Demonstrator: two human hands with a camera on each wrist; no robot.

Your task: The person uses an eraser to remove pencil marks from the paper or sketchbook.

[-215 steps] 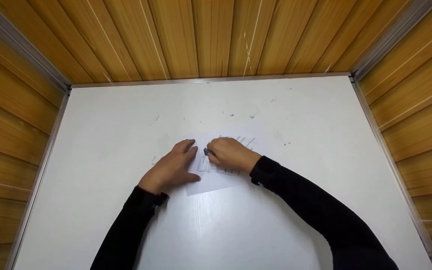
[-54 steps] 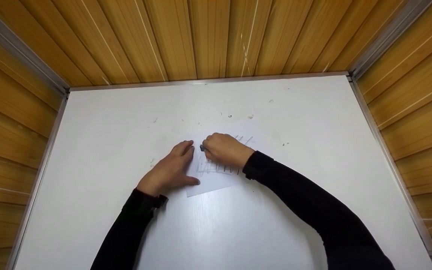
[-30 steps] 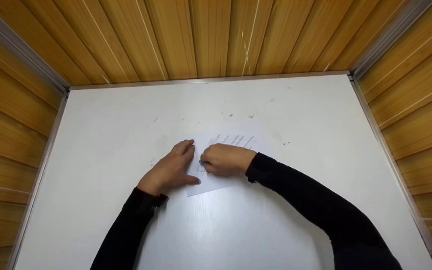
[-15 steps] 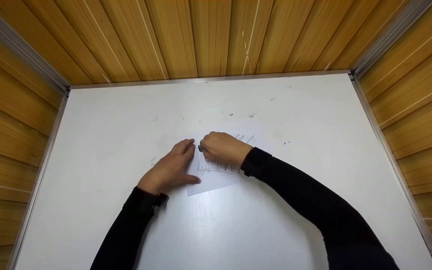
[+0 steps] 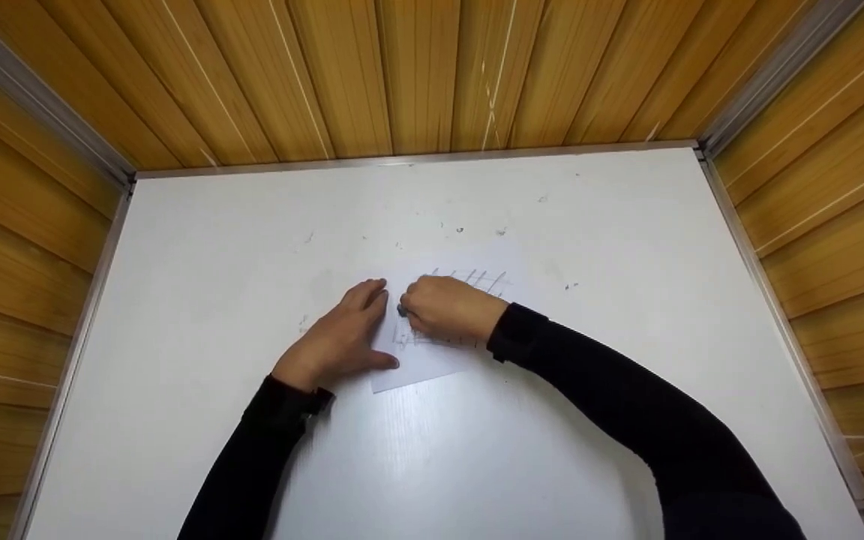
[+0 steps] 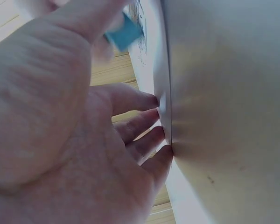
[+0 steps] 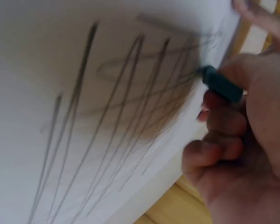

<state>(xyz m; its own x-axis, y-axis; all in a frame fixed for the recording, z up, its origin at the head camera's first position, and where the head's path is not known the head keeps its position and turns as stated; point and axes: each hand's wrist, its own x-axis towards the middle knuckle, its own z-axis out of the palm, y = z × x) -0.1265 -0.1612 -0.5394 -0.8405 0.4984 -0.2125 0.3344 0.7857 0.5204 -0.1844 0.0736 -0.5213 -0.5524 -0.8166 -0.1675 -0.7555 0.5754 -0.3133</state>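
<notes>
A sheet of white paper point(image 5: 421, 372) covered with grey pencil strokes point(image 7: 105, 116) lies at the middle of the table. My right hand point(image 5: 451, 309) pinches a small teal eraser point(image 7: 223, 86) between thumb and curled fingers, its end right at the strokes in the right wrist view. The left wrist view catches the eraser point(image 6: 125, 33) too, blurred. My left hand point(image 5: 338, 336) rests at the sheet's left side with fingers spread; its fingertips point(image 6: 164, 151) press down along the edge. Part of the drawing is hidden under my right hand.
Small grey crumbs or smudges point(image 5: 501, 232) dot the white table point(image 5: 252, 217) beyond the sheet. Wood-patterned panels point(image 5: 417, 82) with metal edging enclose the table at the back and both sides.
My right hand has moved back and forth over the sheet's left part with the eraser, now slightly nearer me than half a second ago. The left hand has stayed in place.
</notes>
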